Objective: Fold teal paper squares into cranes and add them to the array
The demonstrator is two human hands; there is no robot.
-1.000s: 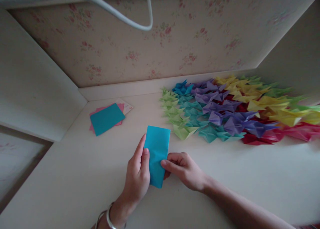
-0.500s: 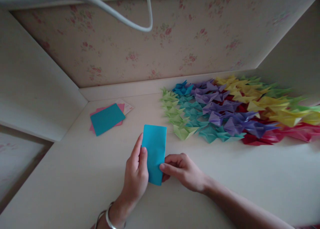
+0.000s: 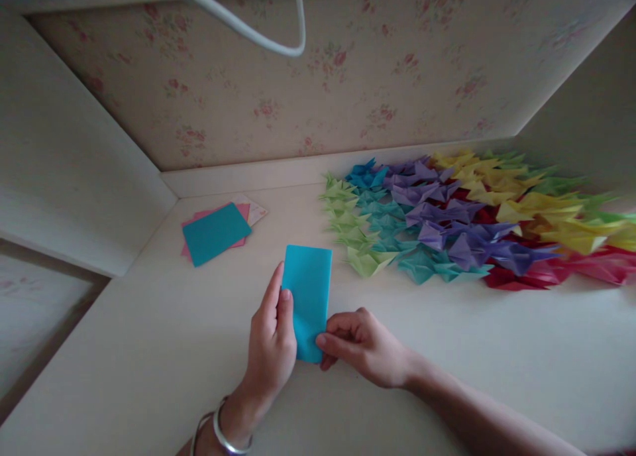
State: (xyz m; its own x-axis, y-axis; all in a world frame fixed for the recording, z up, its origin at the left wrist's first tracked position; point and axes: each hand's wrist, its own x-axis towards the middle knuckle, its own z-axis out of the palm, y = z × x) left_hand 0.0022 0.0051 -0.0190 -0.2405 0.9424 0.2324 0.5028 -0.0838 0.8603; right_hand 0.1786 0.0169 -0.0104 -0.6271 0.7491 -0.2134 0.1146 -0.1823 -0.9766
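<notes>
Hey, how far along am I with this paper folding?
Done, it seems: the colourful folded paper shapes spread out on the right. In hand: a blue paper, a plain rectangle, held between your left hand and right hand. Likely left: that piece, plus the flat papers on the left; I can't tell how many.

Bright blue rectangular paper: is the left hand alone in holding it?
No, the bare right hand also pinches the blue paper near its lower right corner.
</notes>
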